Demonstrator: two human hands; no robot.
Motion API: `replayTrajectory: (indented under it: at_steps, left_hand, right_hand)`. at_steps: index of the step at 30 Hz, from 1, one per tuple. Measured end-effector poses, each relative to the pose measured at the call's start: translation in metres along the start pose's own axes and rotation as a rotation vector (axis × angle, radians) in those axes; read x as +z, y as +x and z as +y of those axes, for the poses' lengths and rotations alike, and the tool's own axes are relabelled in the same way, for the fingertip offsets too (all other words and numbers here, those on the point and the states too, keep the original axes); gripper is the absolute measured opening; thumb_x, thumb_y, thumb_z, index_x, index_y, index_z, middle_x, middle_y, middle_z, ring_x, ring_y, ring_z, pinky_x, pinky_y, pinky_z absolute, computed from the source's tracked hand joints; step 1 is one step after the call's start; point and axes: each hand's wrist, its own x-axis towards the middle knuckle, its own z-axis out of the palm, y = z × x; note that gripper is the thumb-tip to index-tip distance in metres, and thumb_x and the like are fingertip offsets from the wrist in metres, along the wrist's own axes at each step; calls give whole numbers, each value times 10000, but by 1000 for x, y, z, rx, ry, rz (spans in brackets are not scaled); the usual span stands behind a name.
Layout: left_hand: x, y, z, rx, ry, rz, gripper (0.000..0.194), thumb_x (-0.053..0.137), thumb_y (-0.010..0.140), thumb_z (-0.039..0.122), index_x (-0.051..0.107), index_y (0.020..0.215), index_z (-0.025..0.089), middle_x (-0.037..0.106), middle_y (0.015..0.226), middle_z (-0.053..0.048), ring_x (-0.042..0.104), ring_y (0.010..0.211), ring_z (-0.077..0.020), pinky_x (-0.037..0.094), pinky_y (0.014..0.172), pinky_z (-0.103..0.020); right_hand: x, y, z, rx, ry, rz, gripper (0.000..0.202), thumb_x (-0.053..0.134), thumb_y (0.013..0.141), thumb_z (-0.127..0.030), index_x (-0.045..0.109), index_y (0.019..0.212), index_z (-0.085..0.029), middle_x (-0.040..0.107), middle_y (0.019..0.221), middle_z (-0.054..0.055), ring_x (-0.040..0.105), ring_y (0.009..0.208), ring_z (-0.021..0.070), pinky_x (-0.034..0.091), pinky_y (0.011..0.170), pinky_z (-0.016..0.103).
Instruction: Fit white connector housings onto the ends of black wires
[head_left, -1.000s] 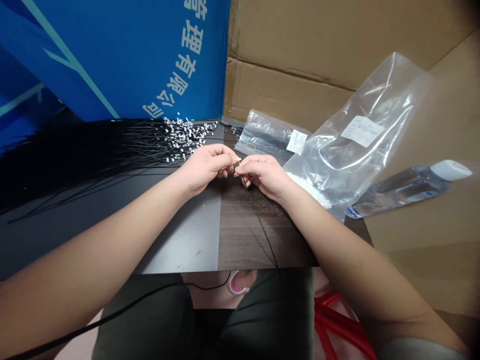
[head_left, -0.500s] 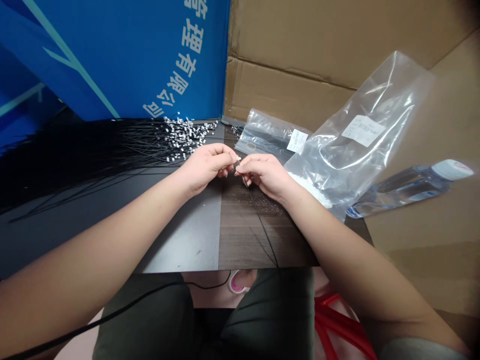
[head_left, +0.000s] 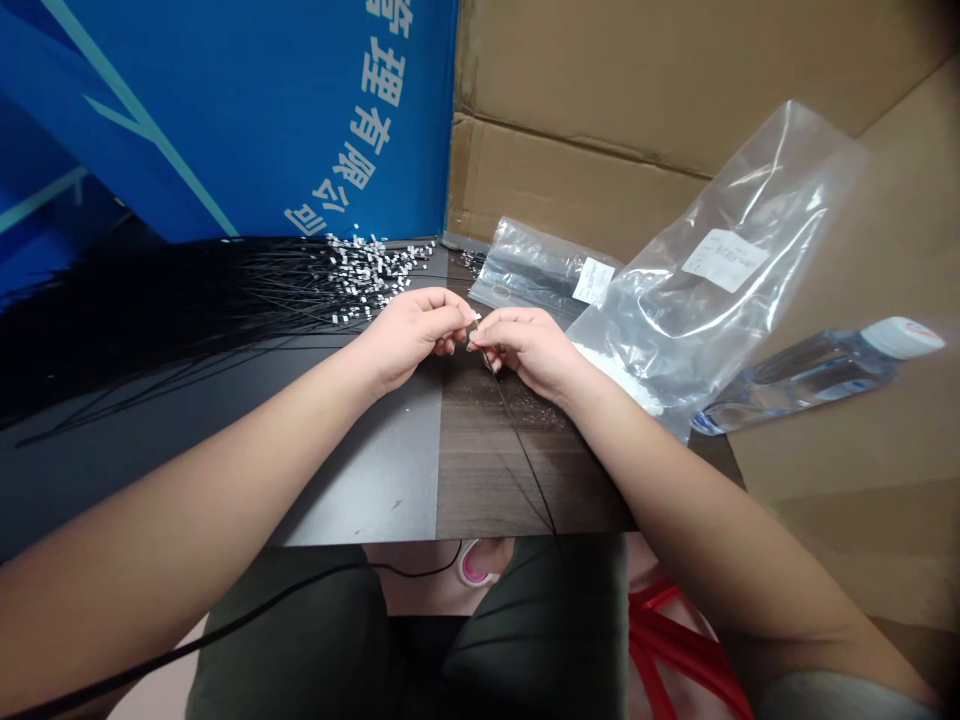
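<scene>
1 black wire [head_left: 526,450] is held over the counter [head_left: 360,475]: white tip [head_left: 477,317] pinched by left hand [head_left: 412,335] fingers, wire clamped by right hand [head_left: 531,350] fingers. White-tipped wires [head_left: 289,285] are piled left; whether this 1 is finished can't be told.

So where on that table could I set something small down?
Near the front, the grey tabletop looks bare between the left forearm and the brown wood. The brown wood there also looks free left of the trailing black cord. It's crowded at back left with a heap of black cords, and at right with two clear bags and a bottle.
</scene>
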Motion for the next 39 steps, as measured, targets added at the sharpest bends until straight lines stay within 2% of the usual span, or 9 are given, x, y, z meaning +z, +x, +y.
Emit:
replayTrajectory:
  at_steps: [39]
  left_hand:
    - [2, 0, 0, 14, -1, 24, 88, 765, 737, 204, 684, 725, 171, 643, 662, -2, 508, 566, -88, 396, 564, -237]
  right_hand:
    - [-2, 2, 5, -38, -81, 44, 104, 843, 705, -271, 771, 685, -199, 642, 596, -10, 512, 532, 108, 409, 523, 266]
